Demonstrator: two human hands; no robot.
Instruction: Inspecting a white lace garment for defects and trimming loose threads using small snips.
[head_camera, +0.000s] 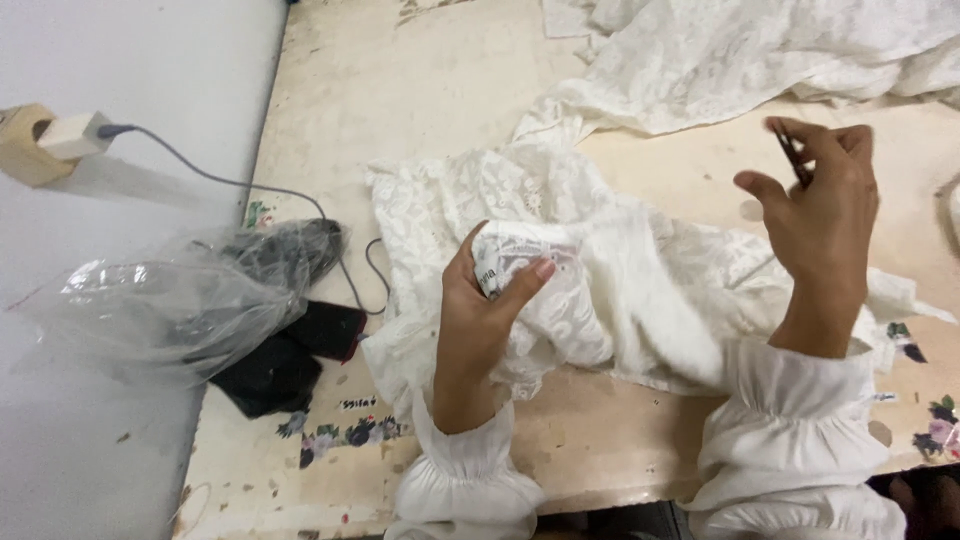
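Okay, I'm seeing the left hand (478, 320) pinching a folded bit of the white lace garment (610, 290), thumb on one side and fingers curled around the other, with a small printed fabric label (497, 265) showing just under the fingertips. That garment is lying crumpled in the middle of the worn cream-coloured worktable (400, 90), spreading out from the left hand toward the right. The right hand (820, 215) is hovering above the cloth, well clear of it, gripping a small dark thin tool (790, 152) between thumb and fingers; I can't tell what kind of tool it is. Both wrists are showing gathered white sleeves (790, 440). More white lace fabric (750, 55) is lying heaped at the table's far right edge. On the left, a crinkled clear plastic bag (170, 300) is sitting beside some black cloth (285, 360), and a grey cable (230, 180) is running from a white plug (75, 135) on the wall to the bag.
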